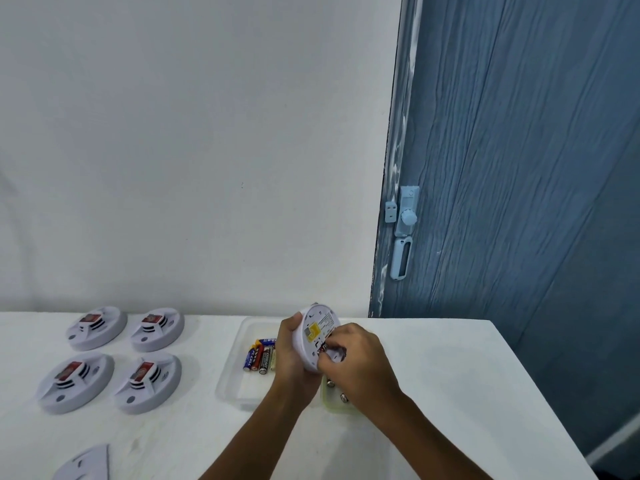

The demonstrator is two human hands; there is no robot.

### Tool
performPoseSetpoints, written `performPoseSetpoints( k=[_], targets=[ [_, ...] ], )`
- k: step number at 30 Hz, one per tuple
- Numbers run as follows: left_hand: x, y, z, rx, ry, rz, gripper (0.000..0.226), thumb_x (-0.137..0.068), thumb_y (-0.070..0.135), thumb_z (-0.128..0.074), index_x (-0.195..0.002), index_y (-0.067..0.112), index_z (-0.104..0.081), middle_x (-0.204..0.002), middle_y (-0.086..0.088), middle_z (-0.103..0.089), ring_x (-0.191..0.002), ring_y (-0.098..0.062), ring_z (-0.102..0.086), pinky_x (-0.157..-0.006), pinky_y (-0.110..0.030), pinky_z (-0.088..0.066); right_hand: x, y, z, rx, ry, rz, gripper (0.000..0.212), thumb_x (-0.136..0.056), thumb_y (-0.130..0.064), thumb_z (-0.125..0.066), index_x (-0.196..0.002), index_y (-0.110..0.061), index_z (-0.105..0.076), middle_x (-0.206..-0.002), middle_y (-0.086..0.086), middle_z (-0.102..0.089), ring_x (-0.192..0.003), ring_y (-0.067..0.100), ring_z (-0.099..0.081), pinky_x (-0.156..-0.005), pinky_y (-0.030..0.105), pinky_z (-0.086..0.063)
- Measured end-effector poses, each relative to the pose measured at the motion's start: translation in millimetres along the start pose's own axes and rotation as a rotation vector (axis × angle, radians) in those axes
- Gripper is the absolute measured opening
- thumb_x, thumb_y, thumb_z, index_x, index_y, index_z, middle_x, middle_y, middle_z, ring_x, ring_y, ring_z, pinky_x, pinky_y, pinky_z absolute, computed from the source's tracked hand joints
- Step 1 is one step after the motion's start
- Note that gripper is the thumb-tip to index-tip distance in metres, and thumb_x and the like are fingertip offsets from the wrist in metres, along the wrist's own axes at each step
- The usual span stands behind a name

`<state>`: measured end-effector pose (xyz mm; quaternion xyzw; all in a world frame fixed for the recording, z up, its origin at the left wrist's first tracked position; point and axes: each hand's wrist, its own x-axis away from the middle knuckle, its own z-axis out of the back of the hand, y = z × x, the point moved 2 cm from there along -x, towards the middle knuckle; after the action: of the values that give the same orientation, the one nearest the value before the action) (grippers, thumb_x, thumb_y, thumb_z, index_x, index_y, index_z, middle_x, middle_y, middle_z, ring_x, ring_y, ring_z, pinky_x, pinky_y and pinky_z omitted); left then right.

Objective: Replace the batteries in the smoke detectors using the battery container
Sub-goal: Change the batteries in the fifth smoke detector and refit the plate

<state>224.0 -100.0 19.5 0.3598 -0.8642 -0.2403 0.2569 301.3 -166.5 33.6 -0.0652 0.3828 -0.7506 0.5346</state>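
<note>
four smoke detectors (110, 358) at 9 o'clock; left hand (290, 355) grips a fifth detector (316, 336), right hand (356, 362) pinching its red battery (322, 348), labels unreadable.

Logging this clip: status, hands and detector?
Left hand grips smoke detector. Right hand pinches at its battery bay. Battery container right below, nothing blocking.

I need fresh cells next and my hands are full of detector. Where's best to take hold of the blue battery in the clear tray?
Pinch the blue battery across its middle, coming from above: it lies flat at the left end of the row in the clear tray, so its left side is free for fingers.
</note>
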Motion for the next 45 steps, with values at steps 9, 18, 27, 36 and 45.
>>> performPoseSetpoints(
  k=[9,18,27,36,45],
  targets=[
    [0.1,0.6,-1.4,-0.026,0.009,0.049,0.045,-0.090,0.043,-0.042,-0.104,0.004,-0.061,-0.078,-0.013,-0.065,-0.078,-0.024,-0.061,-0.061,-0.030,-0.056,-0.6,2.3,-4.6,-0.020,0.016,-0.040,0.029,-0.081,-0.033,-0.067,-0.101,-0.011,-0.072,-0.102,0.003,-0.067,-0.089,0.009,-0.058,-0.062,0.002,-0.039],
    [-6.1,-4.4,2.1,-0.050,0.015,0.053,0.046,-0.084,0.044,-0.047,-0.104,0.004,-0.060,-0.080,-0.014,-0.062,-0.078,-0.024,-0.060,-0.067,-0.032,-0.053,-0.9,7.2,-6.6,-0.018,0.017,0.009,0.034,-0.077,-0.035,-0.059,-0.094,-0.009,-0.072,-0.094,0.006,-0.066,-0.080,0.008,-0.054,-0.053,0.001,-0.033],
    [-13.8,3.5,7.2,0.014,-0.025,0.061,0.039,-0.077,0.044,-0.049,-0.089,0.009,-0.059,-0.074,-0.009,-0.057,-0.074,-0.021,-0.055,-0.071,-0.032,-0.041,-0.3,14.7,-6.0,-0.069,-0.050,0.226,0.033,-0.089,-0.020,-0.055,-0.117,-0.010,-0.068,-0.114,0.005,-0.063,-0.106,0.016,-0.059,-0.090,0.008,-0.042],
    [-21.8,13.3,12.9,0.033,-0.028,0.069,0.041,-0.087,0.045,-0.044,-0.103,0.010,-0.060,-0.095,-0.013,-0.057,-0.094,-0.028,-0.053,-0.093,-0.042,-0.040,-19.6,33.4,9.7,-0.500,0.228,0.029,0.008,-0.092,-0.014,-0.061,-0.100,-0.014,-0.061,-0.084,-0.001,-0.068,-0.074,0.007,-0.065,-0.068,0.019,-0.054],
    [-19.0,18.6,29.5,0.067,-0.023,0.056,0.052,-0.074,0.046,-0.053,-0.111,0.010,-0.060,-0.104,-0.014,-0.060,-0.103,-0.030,-0.052,-0.101,-0.047,-0.037,-39.9,108.8,-6.4,-0.168,0.072,-0.446,0.009,-0.090,-0.015,-0.062,-0.081,-0.016,-0.066,-0.083,0.001,-0.067,-0.081,0.020,-0.063,-0.070,0.028,-0.049]
  ],
)
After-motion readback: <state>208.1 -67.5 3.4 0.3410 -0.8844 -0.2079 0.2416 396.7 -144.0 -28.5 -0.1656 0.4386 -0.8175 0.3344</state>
